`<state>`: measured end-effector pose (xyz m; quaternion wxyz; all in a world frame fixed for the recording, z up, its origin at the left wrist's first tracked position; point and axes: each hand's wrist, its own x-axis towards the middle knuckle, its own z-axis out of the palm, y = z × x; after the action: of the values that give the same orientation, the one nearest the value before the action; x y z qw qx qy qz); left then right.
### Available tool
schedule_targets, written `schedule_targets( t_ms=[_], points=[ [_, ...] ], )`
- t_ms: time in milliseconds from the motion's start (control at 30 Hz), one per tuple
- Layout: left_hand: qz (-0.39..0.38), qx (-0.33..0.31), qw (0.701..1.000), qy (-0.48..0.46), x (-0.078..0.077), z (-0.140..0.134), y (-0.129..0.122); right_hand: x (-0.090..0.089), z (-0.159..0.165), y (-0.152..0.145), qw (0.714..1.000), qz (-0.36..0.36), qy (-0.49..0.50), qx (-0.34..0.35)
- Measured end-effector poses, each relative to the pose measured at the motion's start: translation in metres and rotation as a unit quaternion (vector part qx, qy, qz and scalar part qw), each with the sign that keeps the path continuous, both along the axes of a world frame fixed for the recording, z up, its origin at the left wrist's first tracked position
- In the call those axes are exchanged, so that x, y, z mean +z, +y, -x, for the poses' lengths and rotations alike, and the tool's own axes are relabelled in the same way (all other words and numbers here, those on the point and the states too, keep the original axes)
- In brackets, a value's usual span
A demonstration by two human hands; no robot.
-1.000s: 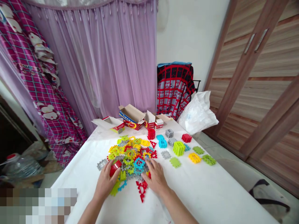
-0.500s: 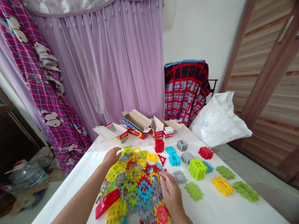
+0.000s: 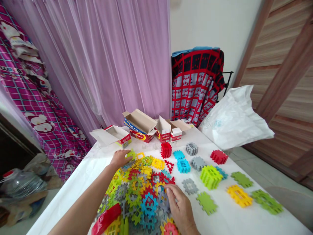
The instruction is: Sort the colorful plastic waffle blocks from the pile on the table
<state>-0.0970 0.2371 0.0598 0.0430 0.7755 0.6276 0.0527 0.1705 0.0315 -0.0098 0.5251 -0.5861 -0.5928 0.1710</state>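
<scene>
A heap of notched plastic building tiles (image 3: pixel 137 192) in yellow, lime, grey, red and blue covers the near left of the table. At its far edge my left hand (image 3: pixel 119 158) has its fingers closed on a lime tile (image 3: pixel 132 154). My right hand (image 3: pixel 179 204) rests on the heap's right side, its fingers curled together beside a yellow tile (image 3: pixel 159 186); what lies between the fingertips is hidden. A light blue tile (image 3: pixel 148 204) lies in the heap left of it. A glossy red piece (image 3: pixel 106 219) lies at the near left.
Stacks in lime (image 3: pixel 210 177), red (image 3: pixel 166 150), blue (image 3: pixel 183 165) and grey (image 3: pixel 191 148) stand on the right, near flat green (image 3: pixel 206 202) and yellow tiles (image 3: pixel 239 195). Open cardboard boxes (image 3: pixel 140 122) line the far edge. A white bag (image 3: pixel 234 120) stands at the back right.
The view has tipped downward. My left hand now reaches onto the lime tile at the far edge. My right hand stays by the yellow tile, its fingers drawn closer together.
</scene>
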Motion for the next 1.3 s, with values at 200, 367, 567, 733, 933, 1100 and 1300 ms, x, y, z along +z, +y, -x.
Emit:
schedule_targets(
  t_ms=[200, 367, 567, 733, 933, 1100, 1300],
  points=[
    [0.021, 0.005, 0.999, -0.038, 0.009, 0.001, -0.028, 0.003, 0.0, -0.001, 1.0, 0.011, 0.005, 0.008],
    [0.068, -0.008, 0.996, -0.061, 0.009, -0.004, -0.047, 0.006, -0.002, 0.0, 1.0, 0.018, 0.016, 0.009],
    [0.034, -0.049, 0.996, -0.072, 0.016, -0.015, -0.097, 0.005, -0.004, 0.002, 1.0, 0.003, 0.027, 0.008],
    [-0.091, -0.126, 0.986, -0.061, -0.007, -0.019, -0.197, 0.008, -0.002, -0.002, 0.998, -0.015, 0.052, -0.011],
    [-0.156, -0.211, 0.965, 0.026, -0.053, -0.052, -0.268, 0.012, -0.003, -0.007, 0.998, -0.003, 0.06, -0.014],
    [-0.183, -0.112, 0.976, 0.024, -0.046, -0.076, -0.241, 0.007, -0.004, -0.013, 0.997, 0.006, 0.08, -0.02],
    [-0.229, -0.07, 0.971, -0.017, -0.045, -0.082, -0.244, -0.003, -0.009, -0.021, 0.995, 0.0, 0.085, -0.045]
  ],
)
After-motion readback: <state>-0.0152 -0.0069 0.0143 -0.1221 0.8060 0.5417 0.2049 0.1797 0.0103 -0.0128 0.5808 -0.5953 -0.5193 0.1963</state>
